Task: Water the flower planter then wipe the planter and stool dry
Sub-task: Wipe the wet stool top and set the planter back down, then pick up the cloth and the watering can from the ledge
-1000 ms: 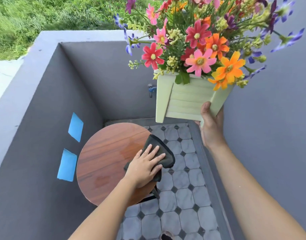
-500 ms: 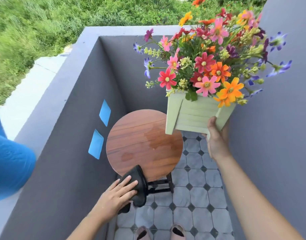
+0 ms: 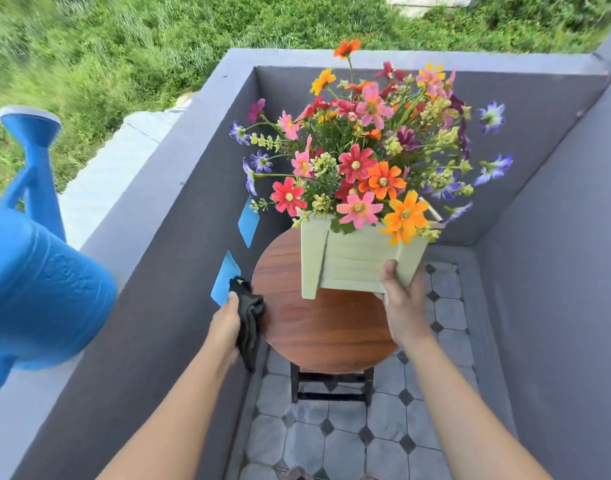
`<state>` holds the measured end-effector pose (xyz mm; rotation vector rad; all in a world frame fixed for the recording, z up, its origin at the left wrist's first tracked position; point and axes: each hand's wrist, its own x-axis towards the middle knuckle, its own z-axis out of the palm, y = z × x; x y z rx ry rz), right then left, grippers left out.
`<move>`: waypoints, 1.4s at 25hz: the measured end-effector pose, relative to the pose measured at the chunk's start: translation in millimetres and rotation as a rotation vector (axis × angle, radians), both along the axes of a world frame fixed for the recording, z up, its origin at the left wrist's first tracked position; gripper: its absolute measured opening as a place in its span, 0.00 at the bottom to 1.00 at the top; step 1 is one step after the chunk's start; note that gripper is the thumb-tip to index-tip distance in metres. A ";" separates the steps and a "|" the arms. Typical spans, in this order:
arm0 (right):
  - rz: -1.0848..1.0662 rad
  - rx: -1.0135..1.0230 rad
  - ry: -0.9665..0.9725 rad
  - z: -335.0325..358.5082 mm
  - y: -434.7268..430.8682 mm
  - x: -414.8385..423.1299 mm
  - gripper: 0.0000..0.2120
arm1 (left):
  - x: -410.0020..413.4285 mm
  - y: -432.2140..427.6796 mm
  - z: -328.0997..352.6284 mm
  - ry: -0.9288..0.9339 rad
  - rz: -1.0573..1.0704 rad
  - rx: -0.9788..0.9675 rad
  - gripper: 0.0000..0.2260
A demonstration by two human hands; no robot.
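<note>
Planter (image 3: 352,268) — right hand (image 3: 404,306); cloth (image 3: 250,317) — left hand (image 3: 226,322)

Two forearms are seen, and both are uncovered from the lower edge of the picture up to the wrists. The left hand (image 3: 227,320) and the right hand (image 3: 402,308) are bare as well. At the bottom edge a rounded, brownish-pink shoe tip (image 3: 295,474) is partly seen; its kind cannot be told.

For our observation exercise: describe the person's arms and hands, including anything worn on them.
Both forearms are bare up to the frame edge, with no sleeves showing. The left hand and right hand wear no gloves; no watch, bracelet or ring is visible.
</note>
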<state>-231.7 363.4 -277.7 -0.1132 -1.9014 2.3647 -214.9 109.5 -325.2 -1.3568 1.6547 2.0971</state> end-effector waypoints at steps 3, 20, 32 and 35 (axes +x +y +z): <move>0.010 0.018 -0.019 -22.9 -11.0 6.5 0.13 | -11.1 -3.1 -12.1 0.013 -0.091 -0.087 0.16; -0.189 0.521 -0.010 -40.4 -5.3 43.4 0.18 | 5.6 -5.9 -27.3 0.227 -0.182 -0.111 0.11; -0.123 0.391 -0.001 -54.1 -5.1 58.3 0.17 | 12.2 0.8 -38.3 0.357 -0.151 -0.108 0.06; -0.147 0.403 -0.075 -44.4 -9.7 74.3 0.17 | 29.2 -1.6 -30.8 0.321 -0.132 -0.105 0.07</move>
